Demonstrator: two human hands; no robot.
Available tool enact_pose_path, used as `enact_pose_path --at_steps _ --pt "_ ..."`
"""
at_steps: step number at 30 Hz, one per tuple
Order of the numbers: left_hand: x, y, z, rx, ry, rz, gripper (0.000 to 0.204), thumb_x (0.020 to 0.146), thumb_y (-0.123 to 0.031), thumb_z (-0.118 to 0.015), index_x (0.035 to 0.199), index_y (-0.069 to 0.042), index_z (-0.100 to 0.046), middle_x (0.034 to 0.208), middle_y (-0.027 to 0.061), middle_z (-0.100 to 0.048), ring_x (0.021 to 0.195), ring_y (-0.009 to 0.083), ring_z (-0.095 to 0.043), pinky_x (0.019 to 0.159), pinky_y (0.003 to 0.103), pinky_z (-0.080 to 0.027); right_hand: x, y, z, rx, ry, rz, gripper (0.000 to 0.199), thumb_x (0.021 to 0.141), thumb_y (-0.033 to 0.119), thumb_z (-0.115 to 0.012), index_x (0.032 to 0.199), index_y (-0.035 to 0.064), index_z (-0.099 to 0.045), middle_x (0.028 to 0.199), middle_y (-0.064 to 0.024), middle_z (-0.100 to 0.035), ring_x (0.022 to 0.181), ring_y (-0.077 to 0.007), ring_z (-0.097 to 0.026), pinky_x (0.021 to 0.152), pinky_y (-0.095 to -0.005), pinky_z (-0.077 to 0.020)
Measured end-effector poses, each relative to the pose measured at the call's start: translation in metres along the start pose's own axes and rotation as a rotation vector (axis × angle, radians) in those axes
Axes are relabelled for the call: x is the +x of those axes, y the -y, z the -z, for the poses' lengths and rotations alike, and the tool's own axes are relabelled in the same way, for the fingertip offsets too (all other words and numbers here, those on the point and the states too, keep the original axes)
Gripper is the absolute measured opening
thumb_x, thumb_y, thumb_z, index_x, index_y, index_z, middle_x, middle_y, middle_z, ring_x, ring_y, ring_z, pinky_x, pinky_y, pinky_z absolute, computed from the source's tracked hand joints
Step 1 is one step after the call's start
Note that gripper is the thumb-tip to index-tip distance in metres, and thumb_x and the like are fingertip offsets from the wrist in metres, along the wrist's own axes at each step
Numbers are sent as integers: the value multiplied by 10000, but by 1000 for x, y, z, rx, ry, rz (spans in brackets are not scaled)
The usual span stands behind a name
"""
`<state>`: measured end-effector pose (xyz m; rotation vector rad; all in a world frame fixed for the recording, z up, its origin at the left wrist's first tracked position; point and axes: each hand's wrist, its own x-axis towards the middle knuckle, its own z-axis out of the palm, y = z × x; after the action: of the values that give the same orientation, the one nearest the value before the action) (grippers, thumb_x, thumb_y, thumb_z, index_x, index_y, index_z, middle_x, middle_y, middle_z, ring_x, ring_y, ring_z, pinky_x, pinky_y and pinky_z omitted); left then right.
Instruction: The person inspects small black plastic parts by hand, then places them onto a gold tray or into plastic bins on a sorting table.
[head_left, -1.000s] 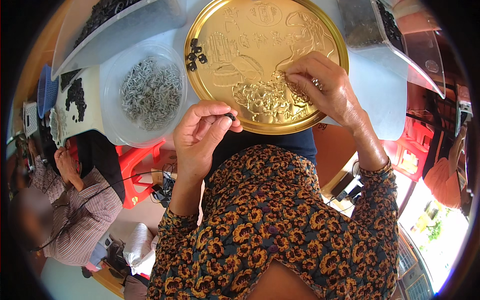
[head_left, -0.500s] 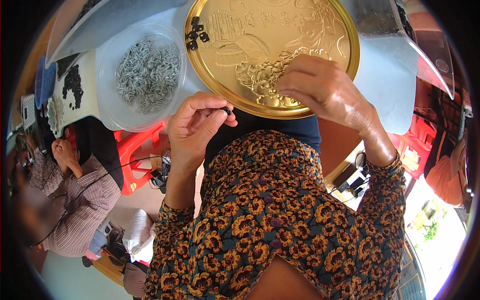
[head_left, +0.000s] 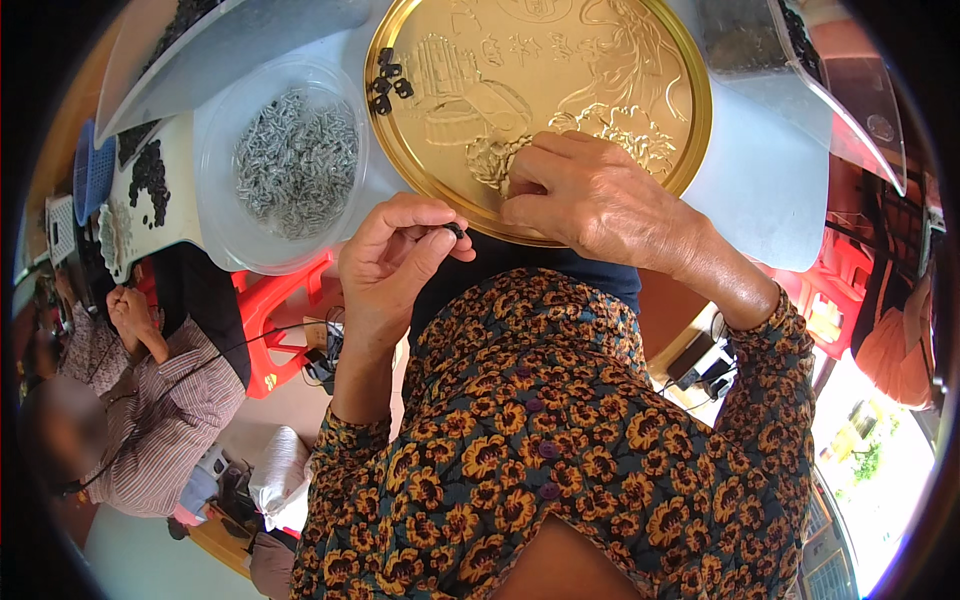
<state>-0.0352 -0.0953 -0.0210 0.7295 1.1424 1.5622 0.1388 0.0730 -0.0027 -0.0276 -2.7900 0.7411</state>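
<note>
Between thumb and fingertips, my left hand (head_left: 390,255) pinches a small black part (head_left: 455,230) just off the near rim of a round gold tray (head_left: 470,85). My right hand (head_left: 585,195) is over the tray's near side, its fingers curled inward. Whether anything sits in those fingers is hidden from view. Several small black pieces (head_left: 385,82) lie together at the tray's left edge. Left of the tray stands a clear round tub (head_left: 215,190) with a heap of small silver screws (head_left: 300,160) in it.
Clear plastic bins (head_left: 820,100) with dark parts stand at the far right and far left. More black pieces (head_left: 150,180) lie on a pale surface at the left. A person in a striped shirt (head_left: 180,400) sits there, near a red stool (head_left: 270,335).
My right hand has moved left across the tray's near side, closer to my left hand. The left hand still pinches the black part, nearly in place.
</note>
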Motion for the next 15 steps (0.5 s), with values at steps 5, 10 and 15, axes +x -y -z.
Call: enact_pose_path --at_steps 5,10,15 --pt "0 -2 3 -3 18 -13 179 877 72 -590 1052 37 -587 993 128 -617 866 200 -643 770 330 -566 -4 -16 4 -167 -122 -50 105 692 77 -634 783 60 -584 808 -75 -535 806 -250 -600 683 -359 -515" --pt "-1 -2 3 18 25 -16 177 876 79 -582 1048 38 -587 994 129 -612 878 200 -640 765 334 -571 -20 -40 36 -236 -256 -135 149 777 74 -679 919 45 -645 845 -79 -599 768 -260 -619 638 -354 -519" --pt "1 -2 1 24 61 -38 176 875 92 -571 1043 42 -585 1000 139 -595 883 203 -632 764 338 -571 -32 -37 66 -163 -252 -345 167 816 0 -664 983 6 -657 921 -105 -612 819 -248 -624 714 -313 -506"
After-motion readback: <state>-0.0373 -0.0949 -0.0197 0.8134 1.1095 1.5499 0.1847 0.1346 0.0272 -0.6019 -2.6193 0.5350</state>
